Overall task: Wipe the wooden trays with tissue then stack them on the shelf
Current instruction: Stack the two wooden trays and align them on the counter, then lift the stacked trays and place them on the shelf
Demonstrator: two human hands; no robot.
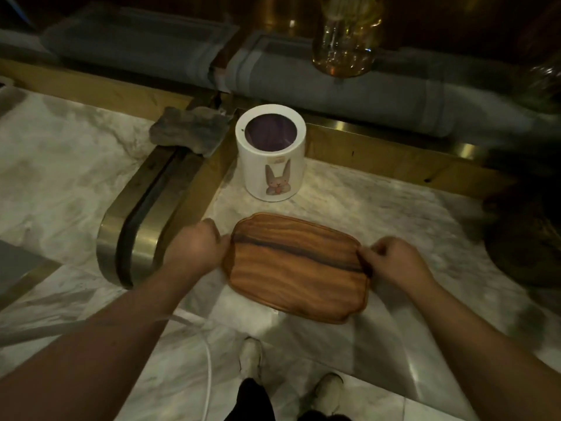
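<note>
A wooden tray with wavy edges and a dark grain stripe lies flat over the marble counter, near its front edge. My left hand grips the tray's left rim with curled fingers. My right hand pinches the tray's right rim. A white tissue roll with a rabbit picture stands upright just behind the tray. No loose tissue is visible in either hand.
A grey crumpled cloth lies at the counter's back left by a brass-edged gap. Glassware hangs at the top. A dark object sits at the right. A white cord and my shoes are below.
</note>
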